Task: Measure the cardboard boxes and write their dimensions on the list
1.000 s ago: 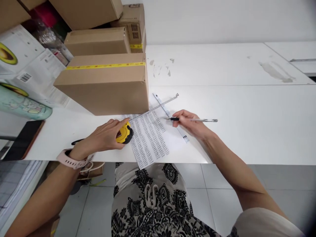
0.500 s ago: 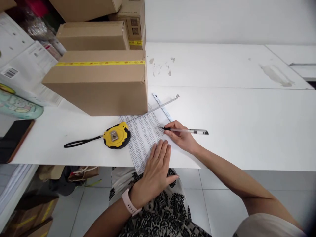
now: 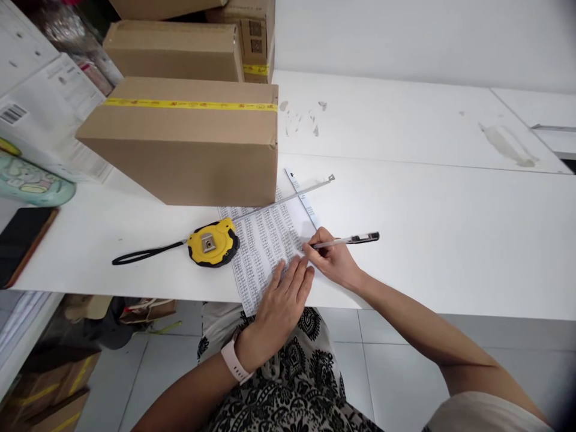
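Note:
A sheet of paper [image 3: 256,252] covered in columns of small handwriting lies at the table's front edge. My left hand [image 3: 283,300] rests flat on its lower part, fingers stretched out. My right hand [image 3: 333,258] is closed around a pen [image 3: 355,239], whose tip end is hidden by the fingers at the paper's right side. Left of the sheet sits a yellow and black tape measure [image 3: 212,242] with a black wrist strap. Its blade [image 3: 310,188] runs out across the paper, over a pale blue-white printed strip [image 3: 300,195].
A taped cardboard box [image 3: 189,162] stands on the white table [image 3: 427,240], over the sheet's far edge. More boxes [image 3: 175,51] are behind it. On the left are a dark phone [image 3: 27,240], a mint-coloured printed item [image 3: 36,186] and a white carton [image 3: 54,114].
My right hand has shifted slightly down along the paper, and the pen now tilts upward to the right. The camera view has moved a little. My left hand stays on the sheet.

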Tool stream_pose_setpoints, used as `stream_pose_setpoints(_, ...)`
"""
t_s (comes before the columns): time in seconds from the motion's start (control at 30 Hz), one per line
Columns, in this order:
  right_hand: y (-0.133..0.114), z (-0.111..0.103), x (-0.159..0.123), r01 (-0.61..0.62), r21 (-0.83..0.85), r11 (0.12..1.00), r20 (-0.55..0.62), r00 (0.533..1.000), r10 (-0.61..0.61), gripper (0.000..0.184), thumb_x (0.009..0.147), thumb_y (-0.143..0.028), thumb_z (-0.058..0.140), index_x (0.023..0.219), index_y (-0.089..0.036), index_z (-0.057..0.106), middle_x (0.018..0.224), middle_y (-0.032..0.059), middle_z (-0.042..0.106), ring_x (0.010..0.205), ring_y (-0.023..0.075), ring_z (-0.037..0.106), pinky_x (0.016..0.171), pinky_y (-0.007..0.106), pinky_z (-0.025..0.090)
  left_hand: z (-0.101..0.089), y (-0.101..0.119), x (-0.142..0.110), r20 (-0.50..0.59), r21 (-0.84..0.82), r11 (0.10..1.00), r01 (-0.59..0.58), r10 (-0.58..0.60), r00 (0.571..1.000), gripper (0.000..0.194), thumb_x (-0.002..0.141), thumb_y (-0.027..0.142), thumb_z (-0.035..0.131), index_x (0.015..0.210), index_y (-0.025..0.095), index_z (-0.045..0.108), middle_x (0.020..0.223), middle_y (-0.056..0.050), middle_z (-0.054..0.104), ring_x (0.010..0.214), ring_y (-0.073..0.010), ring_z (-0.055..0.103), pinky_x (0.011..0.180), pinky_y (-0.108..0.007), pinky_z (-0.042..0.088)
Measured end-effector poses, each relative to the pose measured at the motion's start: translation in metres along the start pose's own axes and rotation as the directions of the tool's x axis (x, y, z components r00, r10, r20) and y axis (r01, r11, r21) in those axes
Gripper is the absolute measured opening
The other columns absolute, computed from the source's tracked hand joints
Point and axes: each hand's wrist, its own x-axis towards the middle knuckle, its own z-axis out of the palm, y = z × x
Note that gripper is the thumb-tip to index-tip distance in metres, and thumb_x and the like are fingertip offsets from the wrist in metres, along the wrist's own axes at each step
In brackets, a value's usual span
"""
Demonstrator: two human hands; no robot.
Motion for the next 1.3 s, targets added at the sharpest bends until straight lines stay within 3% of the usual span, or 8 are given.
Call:
stream_pose_setpoints(0.33,-0.0014,0.0022,0.0007,0.001,-0.038,0.999,0.036,0.999,0.000,0.028,0.092,-0.042,0.061,0.077,-0.026,0.044,0.059,-0.0058,0.044,0.051,0.0117,0.039,0.047,0.026,0.032,0.0029,0.0050,0.0034,-0.069,-0.024,0.999,0.039,-0.041,0.997,0.045,0.097,0.007,0.044,0.139,0.003,0.060,0.146,-0.020,0.061,0.136,-0.0304,0.057,0.116,-0.047,0.047)
stream_pose_setpoints(0.6,-0.0010,0.0024,-0.0004,-0.005,-0.064,0.998,0.031,0.999,0.007,0.027,0.092,-0.040,0.061,0.077,-0.026,0.044,0.059,-0.0052,0.047,0.051,0.0121,0.040,0.048,0.027,0.033,0.0010,0.0050,0.0024,-0.018,-0.062,0.997,0.047,-0.049,0.999,0.047,0.097,0.010,0.047,0.143,0.003,0.057,0.148,-0.021,0.059,0.140,-0.0309,0.054,0.117,-0.048,0.045)
stream_pose_setpoints(0.87,0.0003,0.0016,-0.0002,0.022,-0.078,0.997,0.044,0.999,-0.019,0.025,0.093,-0.039,0.060,0.078,-0.026,0.044,0.060,-0.0048,0.048,0.052,0.0126,0.042,0.049,0.028,0.034,0.0015,0.0047,0.0032,-0.055,-0.046,0.998,0.049,-0.052,0.997,0.045,0.097,0.008,0.045,0.139,0.004,0.060,0.145,-0.019,0.062,0.135,-0.0307,0.058,0.115,-0.047,0.047)
stream_pose_setpoints(1.3,0.0000,0.0018,0.0005,0.012,-0.053,0.999,0.038,0.999,-0.010,0.025,0.091,-0.036,0.061,0.075,-0.025,0.045,0.061,-0.0048,0.047,0.051,0.0118,0.041,0.048,0.027,0.033,0.0009,0.0042,0.0020,-0.023,-0.047,0.998,0.046,-0.047,0.999,0.046,0.099,0.010,0.045,0.143,0.004,0.056,0.150,-0.019,0.058,0.140,-0.0304,0.054,0.118,-0.047,0.044)
